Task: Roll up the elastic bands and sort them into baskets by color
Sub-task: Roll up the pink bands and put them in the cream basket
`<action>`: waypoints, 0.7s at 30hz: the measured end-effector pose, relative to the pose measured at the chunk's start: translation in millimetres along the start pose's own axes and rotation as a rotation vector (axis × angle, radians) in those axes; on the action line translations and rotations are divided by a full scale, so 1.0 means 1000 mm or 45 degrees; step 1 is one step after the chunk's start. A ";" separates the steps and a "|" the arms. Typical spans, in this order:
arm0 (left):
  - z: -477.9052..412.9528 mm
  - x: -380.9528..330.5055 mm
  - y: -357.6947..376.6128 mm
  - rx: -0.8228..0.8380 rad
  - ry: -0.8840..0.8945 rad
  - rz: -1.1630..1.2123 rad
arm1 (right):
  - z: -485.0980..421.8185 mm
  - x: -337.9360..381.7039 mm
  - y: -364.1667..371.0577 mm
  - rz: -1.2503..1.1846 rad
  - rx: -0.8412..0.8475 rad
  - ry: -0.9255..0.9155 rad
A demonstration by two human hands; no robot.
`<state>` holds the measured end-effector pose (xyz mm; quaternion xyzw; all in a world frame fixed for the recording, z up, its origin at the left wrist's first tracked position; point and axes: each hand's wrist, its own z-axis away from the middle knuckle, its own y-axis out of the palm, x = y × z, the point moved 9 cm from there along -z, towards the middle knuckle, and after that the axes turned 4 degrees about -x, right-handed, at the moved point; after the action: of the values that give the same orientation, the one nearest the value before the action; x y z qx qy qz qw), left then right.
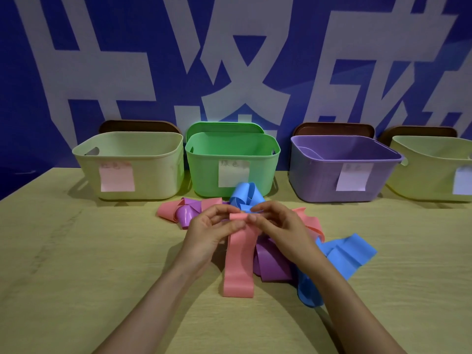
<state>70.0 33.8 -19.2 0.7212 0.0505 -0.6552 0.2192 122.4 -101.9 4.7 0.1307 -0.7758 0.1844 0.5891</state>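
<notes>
Wooden table | green basket, purple basket seemingly empty | left grip, right grip pinch pink band.

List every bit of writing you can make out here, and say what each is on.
"红色" (faint, likely reading): pink note on the left cream basket.
"绿色" (faint, likely reading): white note on the green basket.
Too faint to read: lilac note on the purple basket.
Cut off at the frame edge, unreadable: bluish note on the right cream basket.
Cropped, not readable with confidence: large white characters on the blue wall.
</notes>
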 end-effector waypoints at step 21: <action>0.000 -0.004 0.000 0.013 0.060 0.065 | 0.002 0.002 -0.007 -0.139 -0.045 0.031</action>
<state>69.9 34.8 -15.4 0.7386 0.0339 -0.6325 0.2308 123.0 -108.5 6.9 0.1601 -0.7635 0.1398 0.6098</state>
